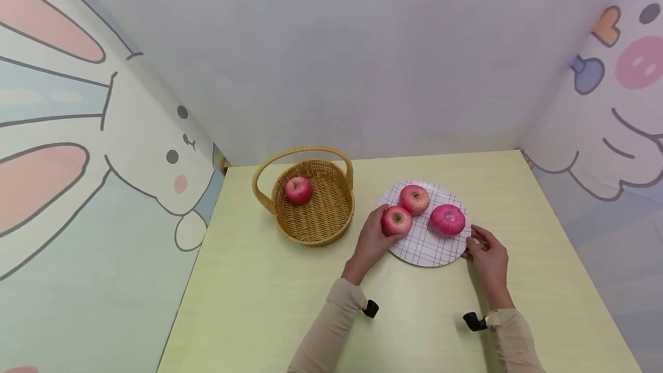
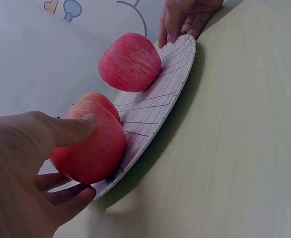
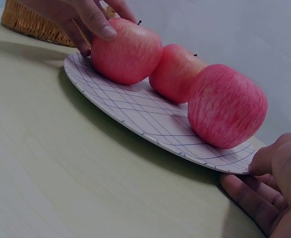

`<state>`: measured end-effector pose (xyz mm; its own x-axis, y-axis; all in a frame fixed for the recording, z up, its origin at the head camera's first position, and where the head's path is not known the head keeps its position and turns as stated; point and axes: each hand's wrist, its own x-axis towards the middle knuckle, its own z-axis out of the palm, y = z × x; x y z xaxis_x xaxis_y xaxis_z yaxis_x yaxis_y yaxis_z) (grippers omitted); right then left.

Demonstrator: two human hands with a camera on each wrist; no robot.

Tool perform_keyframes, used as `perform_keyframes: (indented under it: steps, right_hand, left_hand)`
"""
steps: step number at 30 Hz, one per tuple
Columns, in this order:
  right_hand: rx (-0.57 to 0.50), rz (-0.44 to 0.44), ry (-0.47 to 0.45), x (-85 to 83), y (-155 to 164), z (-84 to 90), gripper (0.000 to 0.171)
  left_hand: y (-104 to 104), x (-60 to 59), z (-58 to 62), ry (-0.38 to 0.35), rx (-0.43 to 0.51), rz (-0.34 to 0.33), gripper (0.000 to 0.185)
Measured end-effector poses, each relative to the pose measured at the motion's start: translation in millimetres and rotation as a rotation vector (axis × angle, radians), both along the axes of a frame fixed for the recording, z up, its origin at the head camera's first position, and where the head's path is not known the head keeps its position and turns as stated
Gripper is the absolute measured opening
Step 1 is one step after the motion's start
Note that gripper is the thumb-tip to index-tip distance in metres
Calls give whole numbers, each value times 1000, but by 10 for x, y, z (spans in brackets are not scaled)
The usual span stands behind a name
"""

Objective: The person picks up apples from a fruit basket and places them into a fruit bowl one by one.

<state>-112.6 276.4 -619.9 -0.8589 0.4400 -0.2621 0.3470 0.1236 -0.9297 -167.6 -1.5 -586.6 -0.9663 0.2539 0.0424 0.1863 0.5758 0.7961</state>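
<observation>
On a round white plate [image 1: 426, 254] with a blue grid lie a near-left apple [image 1: 396, 221], a back apple [image 1: 414, 199] and a right apple [image 1: 448, 220] turned on its side. My left hand [image 1: 374, 237] grips the near-left apple, thumb on its near side and fingers round the far side, as the left wrist view shows. At the plate's right edge, my right hand [image 1: 488, 258] pinches the rim, thumb above and fingers underneath in the right wrist view [image 3: 279, 183].
A round wicker basket [image 1: 313, 242] with a tall handle stands left of the plate and holds one apple [image 1: 298, 190]. Walls printed with cartoon animals border the pale wooden table [image 1: 248, 304] at the back and sides.
</observation>
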Motion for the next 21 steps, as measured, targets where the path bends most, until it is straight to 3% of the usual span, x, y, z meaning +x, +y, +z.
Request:
perform_keyframes:
  steps: [10,21]
  right_hand:
    - [2,2,0,-9,-1,36,50]
    - [-10,-18,23,-15,27,-27,48]
  left_hand:
    - [-74,33,106,40,-3,-12,78]
    - [-198,42,250,54,166,21,69]
